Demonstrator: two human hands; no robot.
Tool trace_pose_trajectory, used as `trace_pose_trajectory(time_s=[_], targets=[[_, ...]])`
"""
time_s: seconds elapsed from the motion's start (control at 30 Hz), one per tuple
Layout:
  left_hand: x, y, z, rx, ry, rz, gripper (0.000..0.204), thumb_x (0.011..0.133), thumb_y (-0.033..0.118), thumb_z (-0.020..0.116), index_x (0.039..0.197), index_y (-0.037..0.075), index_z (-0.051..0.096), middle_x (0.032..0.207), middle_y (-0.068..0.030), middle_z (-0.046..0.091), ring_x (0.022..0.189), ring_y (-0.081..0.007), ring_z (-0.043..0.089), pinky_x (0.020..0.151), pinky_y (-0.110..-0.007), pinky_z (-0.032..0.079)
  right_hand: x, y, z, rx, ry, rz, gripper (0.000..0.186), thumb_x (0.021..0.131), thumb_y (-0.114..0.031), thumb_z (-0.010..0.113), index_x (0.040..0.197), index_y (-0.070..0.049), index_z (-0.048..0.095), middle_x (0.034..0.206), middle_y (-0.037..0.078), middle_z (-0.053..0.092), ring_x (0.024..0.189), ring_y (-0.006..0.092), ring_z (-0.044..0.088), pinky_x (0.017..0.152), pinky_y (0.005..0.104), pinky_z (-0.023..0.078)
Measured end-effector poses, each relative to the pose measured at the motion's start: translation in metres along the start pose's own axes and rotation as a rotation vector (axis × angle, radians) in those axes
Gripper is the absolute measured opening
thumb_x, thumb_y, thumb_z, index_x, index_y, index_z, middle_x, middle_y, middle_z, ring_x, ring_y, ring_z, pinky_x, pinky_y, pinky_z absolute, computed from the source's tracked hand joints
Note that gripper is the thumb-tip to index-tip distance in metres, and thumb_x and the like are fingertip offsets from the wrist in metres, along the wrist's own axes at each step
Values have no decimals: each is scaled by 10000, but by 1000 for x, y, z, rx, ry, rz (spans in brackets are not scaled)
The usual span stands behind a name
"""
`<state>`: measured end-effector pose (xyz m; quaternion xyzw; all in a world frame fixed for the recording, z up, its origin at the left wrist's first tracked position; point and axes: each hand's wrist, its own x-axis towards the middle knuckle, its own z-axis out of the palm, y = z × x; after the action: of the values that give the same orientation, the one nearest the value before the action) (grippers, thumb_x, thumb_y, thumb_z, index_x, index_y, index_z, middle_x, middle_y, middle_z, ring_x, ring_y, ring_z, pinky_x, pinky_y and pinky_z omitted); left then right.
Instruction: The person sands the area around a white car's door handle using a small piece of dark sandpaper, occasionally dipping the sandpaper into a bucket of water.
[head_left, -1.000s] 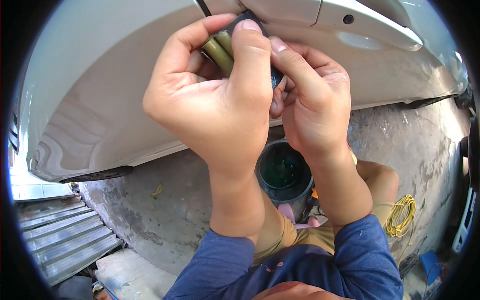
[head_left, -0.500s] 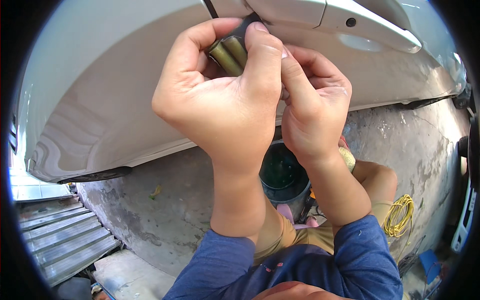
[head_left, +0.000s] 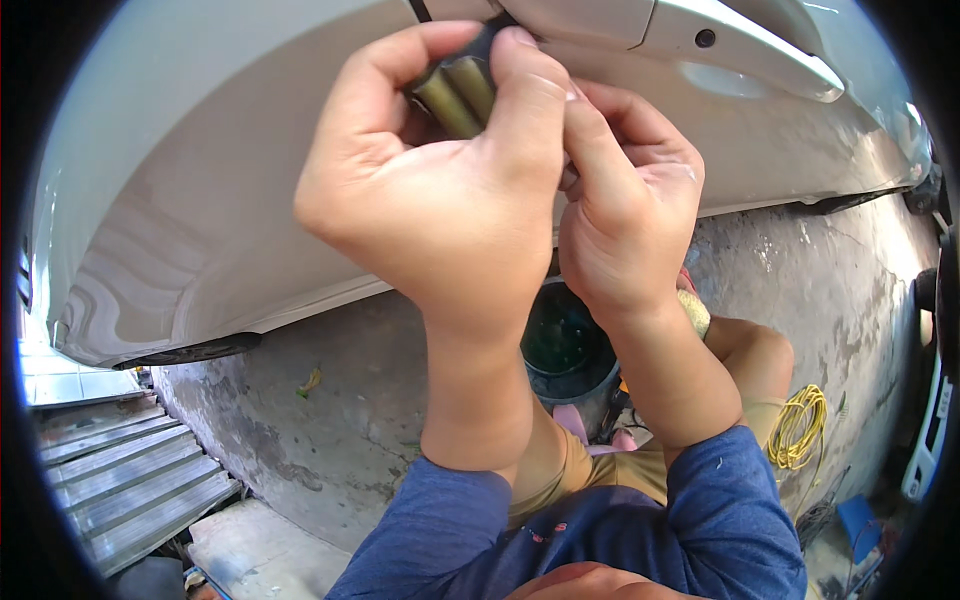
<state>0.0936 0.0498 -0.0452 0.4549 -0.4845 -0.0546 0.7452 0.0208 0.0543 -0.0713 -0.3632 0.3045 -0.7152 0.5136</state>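
Both hands are raised close together in front of a pale car door (head_left: 230,190). My left hand (head_left: 430,210) is closed around a dark piece with two olive-gold, tube-like ridges (head_left: 457,97), thumb on its right side and index finger over its far left. What the piece is, I cannot make out. My right hand (head_left: 635,190) has its fingers curled and its thumb and index fingertip against the left thumb's side. Anything inside that right-hand pinch is hidden by the left hand.
To the upper right is the door handle (head_left: 760,55) with its round keyhole. A dark bucket (head_left: 570,345) of greenish liquid stands below my wrists, by my legs. A coiled yellow cord (head_left: 797,428) lies right on the concrete floor (head_left: 330,430); ridged metal sheeting (head_left: 140,480) lies left.
My left hand has shifted slightly up and left, carrying the ridged dark piece with it. My right hand stays against it, almost in place.
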Motion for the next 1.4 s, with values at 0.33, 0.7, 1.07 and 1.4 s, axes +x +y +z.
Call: trace_pose_trajectory(time_s=[0.33,0.7,1.07,1.4], targets=[[5,3,1,-46,30,57,209,781,-23,861,912,-86,710,794,-72,711,673,-94,640,616,-215,517,1,-7,3,-23,-14,2,200,936,-162,741,934,37,723,724,39,676,546,87,583,495,255,461],[3,7,-4,48,-33,28,204,780,-16,855,913,-88,718,803,-82,718,677,-109,655,636,-237,546,0,-10,0,-71,-25,79,207,962,-113,724,1029,83,720,814,65,710,670,77,623,609,214,492],[11,16,1,-70,6,-21,186,782,-33,844,910,-89,721,822,-115,735,713,-125,683,659,-242,566,3,-16,15,-41,10,55,211,946,-172,731,905,35,725,717,37,679,536,95,583,483,265,456],[7,12,0,-75,-2,-11,202,782,-19,860,919,-81,724,828,-92,728,706,-111,668,654,-231,552,3,-9,9,-54,34,8,201,940,-167,734,961,33,727,761,45,689,567,99,599,487,266,464]])
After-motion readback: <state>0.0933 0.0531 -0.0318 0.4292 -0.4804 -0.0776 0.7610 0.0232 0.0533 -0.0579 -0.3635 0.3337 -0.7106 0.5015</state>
